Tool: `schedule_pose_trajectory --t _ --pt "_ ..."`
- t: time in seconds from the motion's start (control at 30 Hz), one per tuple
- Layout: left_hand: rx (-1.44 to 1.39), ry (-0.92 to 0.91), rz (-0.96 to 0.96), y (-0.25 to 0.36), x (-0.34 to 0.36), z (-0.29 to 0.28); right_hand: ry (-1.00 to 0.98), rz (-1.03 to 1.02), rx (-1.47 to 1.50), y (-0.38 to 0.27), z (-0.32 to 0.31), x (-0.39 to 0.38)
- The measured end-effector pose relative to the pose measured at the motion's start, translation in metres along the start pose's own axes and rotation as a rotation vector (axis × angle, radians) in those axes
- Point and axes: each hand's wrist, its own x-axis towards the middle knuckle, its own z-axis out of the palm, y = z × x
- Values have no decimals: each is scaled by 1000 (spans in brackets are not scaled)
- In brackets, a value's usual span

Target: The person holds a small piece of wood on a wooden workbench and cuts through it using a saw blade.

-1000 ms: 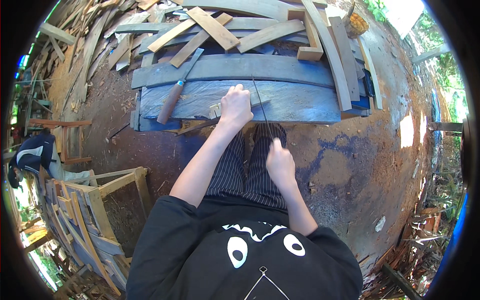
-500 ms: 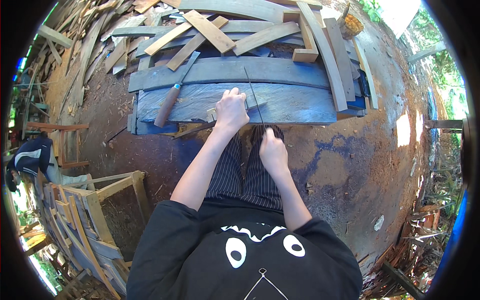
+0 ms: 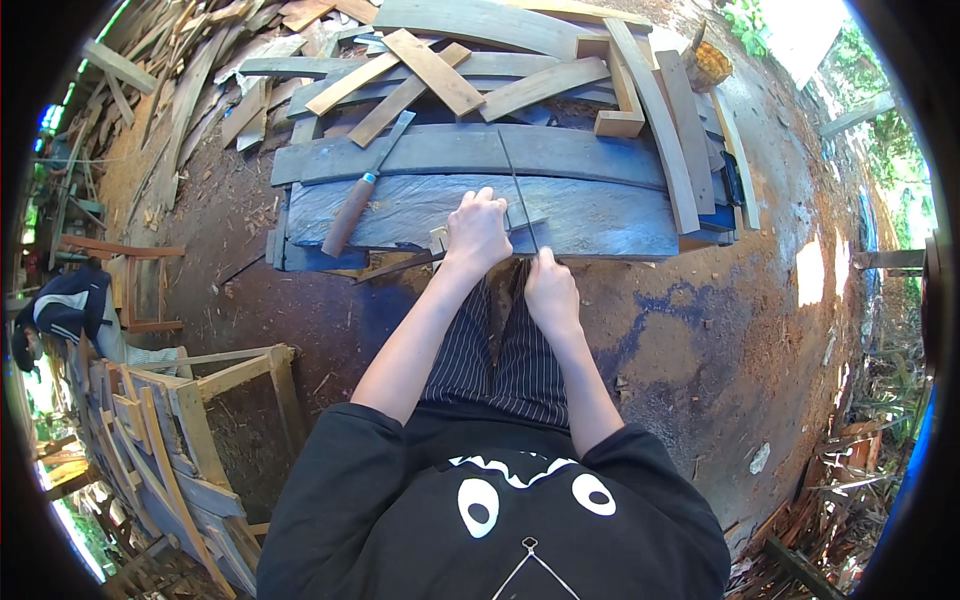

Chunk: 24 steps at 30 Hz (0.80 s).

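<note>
My right hand [image 3: 552, 292] is closed around the near end of a long thin saw [image 3: 517, 185], its blade seen almost edge-on and pointing away from me across the bench. Beside it, my left hand [image 3: 478, 232] is closed over a small notched wood piece [image 3: 438, 240] at the near edge of the workbench [image 3: 620, 225]. A narrow grey strip [image 3: 530, 223] shows between left hand and blade; the palm hides how it joins the piece. To the left lies a chisel [image 3: 349, 215] with a brown handle, its blade pointing away.
Loose boards [image 3: 435, 72] cover the far side of the bench, near an angled wooden frame [image 3: 622, 122]. A log [image 3: 708, 65] stands beyond. At left are a wooden frame stack [image 3: 200, 440] and a bent-over person [image 3: 68, 305]. Wood scraps litter the floor.
My right hand and the saw have slid slightly forward, away from me. My left hand stays over the wood piece. The whole view has shifted a little.
</note>
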Motion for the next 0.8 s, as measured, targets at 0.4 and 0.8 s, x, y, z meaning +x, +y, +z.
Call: schedule_pose_trajectory --t 0.4,0.8 --pt "17 11 13 0 0 4 -13 16 -14 22 -7 -46" --pt "43 -3 -39 -12 4 -2 -131 10 -28 34 -20 -77"
